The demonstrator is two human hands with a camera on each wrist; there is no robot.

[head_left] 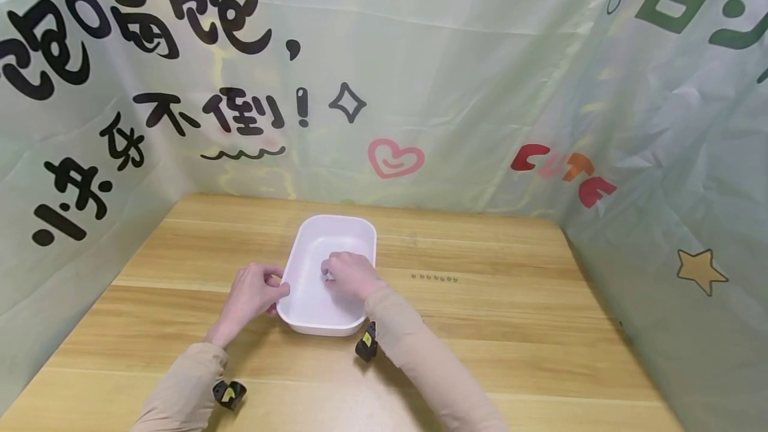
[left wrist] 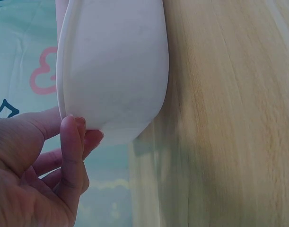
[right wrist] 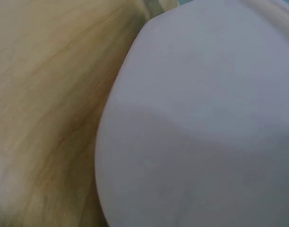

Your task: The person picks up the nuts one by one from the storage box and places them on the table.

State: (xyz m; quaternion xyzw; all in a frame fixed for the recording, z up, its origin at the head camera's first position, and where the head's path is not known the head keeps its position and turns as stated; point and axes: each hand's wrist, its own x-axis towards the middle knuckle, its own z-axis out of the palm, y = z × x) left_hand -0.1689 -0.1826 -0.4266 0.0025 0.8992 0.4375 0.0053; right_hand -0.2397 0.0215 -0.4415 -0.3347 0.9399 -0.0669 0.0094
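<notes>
A white plastic tray [head_left: 312,245], deep with rounded corners, lies on the wooden table. My left hand [head_left: 255,292] pinches its rim at the near left; in the left wrist view the left hand [left wrist: 49,165] has the thumb and fingertips at the rim's edge. Reaching over the right rim, my right hand [head_left: 351,273] is inside the tray with its fingers curled. A small whitish thing [head_left: 328,277] shows at its fingertips, too small to tell its kind. The right wrist view has only the tray's outer wall [right wrist: 191,118], and the right hand is hidden there.
On the wooden table [head_left: 492,325], right of the tray, runs a row of several tiny dark marks [head_left: 435,278]. A printed cloth [head_left: 456,85] hangs behind the table and along both sides. Each wrist wears a small black camera [head_left: 229,394].
</notes>
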